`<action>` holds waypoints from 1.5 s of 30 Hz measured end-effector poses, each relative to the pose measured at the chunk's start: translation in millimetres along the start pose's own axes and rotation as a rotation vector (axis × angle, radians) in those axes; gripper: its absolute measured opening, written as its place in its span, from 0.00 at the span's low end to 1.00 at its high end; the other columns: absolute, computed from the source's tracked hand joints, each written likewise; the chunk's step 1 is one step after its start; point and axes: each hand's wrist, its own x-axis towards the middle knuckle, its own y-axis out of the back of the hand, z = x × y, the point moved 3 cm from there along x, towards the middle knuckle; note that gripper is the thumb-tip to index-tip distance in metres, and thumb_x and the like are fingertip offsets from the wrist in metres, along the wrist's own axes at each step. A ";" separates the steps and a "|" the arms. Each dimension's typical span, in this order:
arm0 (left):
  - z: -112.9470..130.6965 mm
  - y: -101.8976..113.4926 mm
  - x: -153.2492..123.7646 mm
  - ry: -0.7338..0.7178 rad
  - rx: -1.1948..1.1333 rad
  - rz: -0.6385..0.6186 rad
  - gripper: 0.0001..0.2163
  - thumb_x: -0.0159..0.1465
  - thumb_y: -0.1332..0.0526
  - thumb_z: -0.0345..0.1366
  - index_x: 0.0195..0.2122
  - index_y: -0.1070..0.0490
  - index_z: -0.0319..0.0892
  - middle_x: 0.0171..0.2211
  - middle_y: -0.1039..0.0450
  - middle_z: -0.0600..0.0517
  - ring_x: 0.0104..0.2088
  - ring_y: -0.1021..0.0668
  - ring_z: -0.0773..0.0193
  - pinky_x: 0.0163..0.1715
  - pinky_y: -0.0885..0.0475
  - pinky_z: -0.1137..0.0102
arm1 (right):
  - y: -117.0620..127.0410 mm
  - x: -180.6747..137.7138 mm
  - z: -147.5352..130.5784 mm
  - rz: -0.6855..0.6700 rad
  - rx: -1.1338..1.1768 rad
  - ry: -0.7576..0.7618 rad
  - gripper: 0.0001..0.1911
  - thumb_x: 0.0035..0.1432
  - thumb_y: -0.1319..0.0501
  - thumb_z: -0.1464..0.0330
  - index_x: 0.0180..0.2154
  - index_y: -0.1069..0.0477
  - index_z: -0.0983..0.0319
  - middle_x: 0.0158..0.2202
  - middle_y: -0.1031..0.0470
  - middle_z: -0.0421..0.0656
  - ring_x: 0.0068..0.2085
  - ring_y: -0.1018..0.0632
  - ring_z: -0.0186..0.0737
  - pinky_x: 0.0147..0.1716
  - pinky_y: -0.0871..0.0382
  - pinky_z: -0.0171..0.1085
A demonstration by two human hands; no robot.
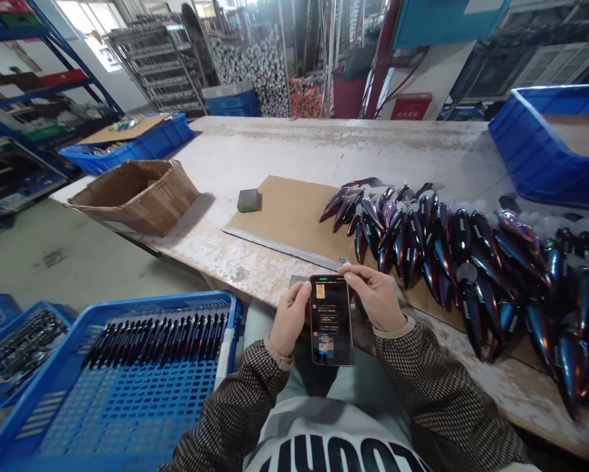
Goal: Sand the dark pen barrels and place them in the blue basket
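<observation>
While held up in front of the chest, a smartphone (pixel 330 320) with a lit screen, its lower part blurred: gripped along one long edge by the left hand (pixel 289 319), fingers curled closed around it, and pinched at the upper corner by the right hand (pixel 373 298), thumb and fingers nearly closed. Both hands firmly on the phone, tipped back toward the head-worn camera, probably for easy reading. Position: over the lap, just short of the near edge of the bench (pixel 255 154), between checked sleeves (pixel 446 387).

Straight ahead on the bench, a cardboard sheet (pixel 294 219), with a metal strip (pixel 279 248) along its near edge, perhaps to keep it flat or as a straightedge. Farther along the sheet, a small grey block (pixel 247 200) with a green underside, possibly for sanding. To the right, a dense heap of glossy, iridescent tapered bodies (pixel 451 262), partly on the sheet, which likely spares their finish from the rough bench.

Left of the hands, a blue perforated tray (pixel 176 303) holding black rods (pixel 151 337) in parallel rows, apparently spaced to stop them touching. Beyond it, a torn carton (pixel 137 196) on the bench; at the far right, a blue crate (pixel 544 157).
</observation>
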 end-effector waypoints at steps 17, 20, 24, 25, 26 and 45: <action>-45.0 13.9 -66.3 0.161 -0.045 -0.364 0.21 0.58 0.29 0.43 0.49 0.31 0.41 0.33 0.27 0.51 0.32 0.24 0.64 0.29 0.28 0.73 | 6.7 1.8 12.8 0.070 0.013 -0.017 0.15 0.59 0.34 0.59 0.41 0.19 0.63 0.27 0.25 0.42 0.22 0.30 0.35 0.17 0.32 0.31; -47.7 10.8 -67.4 0.132 -0.057 -0.373 0.21 0.58 0.28 0.40 0.49 0.32 0.42 0.36 0.27 0.51 0.32 0.26 0.67 0.31 0.29 0.74 | 6.5 1.7 11.3 0.074 0.011 -0.024 0.16 0.59 0.34 0.58 0.41 0.19 0.63 0.28 0.25 0.42 0.22 0.30 0.35 0.17 0.32 0.31; -48.9 6.6 -65.6 0.104 -0.074 -0.362 0.20 0.58 0.28 0.41 0.48 0.32 0.41 0.35 0.28 0.51 0.32 0.27 0.67 0.32 0.29 0.73 | 6.3 2.0 9.2 0.078 0.026 -0.024 0.15 0.58 0.33 0.59 0.41 0.19 0.63 0.28 0.24 0.42 0.22 0.31 0.35 0.16 0.33 0.30; -48.9 5.9 -65.1 0.106 -0.064 -0.351 0.20 0.58 0.29 0.42 0.47 0.32 0.41 0.34 0.28 0.52 0.31 0.27 0.68 0.31 0.29 0.73 | 6.2 2.1 8.8 0.080 0.025 -0.018 0.15 0.58 0.33 0.59 0.41 0.19 0.63 0.29 0.24 0.42 0.22 0.31 0.34 0.17 0.33 0.30; -48.8 5.4 -64.4 0.110 -0.054 -0.338 0.20 0.59 0.29 0.43 0.47 0.32 0.41 0.33 0.29 0.52 0.30 0.27 0.68 0.30 0.29 0.73 | 6.1 2.2 8.6 0.083 0.026 -0.014 0.14 0.58 0.33 0.59 0.40 0.19 0.63 0.29 0.24 0.42 0.22 0.31 0.34 0.17 0.33 0.30; -34.4 -20.2 -43.4 0.470 -0.649 -0.324 0.31 0.60 0.40 0.63 0.53 0.25 0.42 0.47 0.21 0.41 0.50 0.21 0.47 0.51 0.27 0.54 | -6.0 1.2 1.5 -0.046 0.131 -0.067 0.16 0.56 0.34 0.57 0.37 0.20 0.64 0.25 0.27 0.41 0.21 0.30 0.34 0.19 0.33 0.30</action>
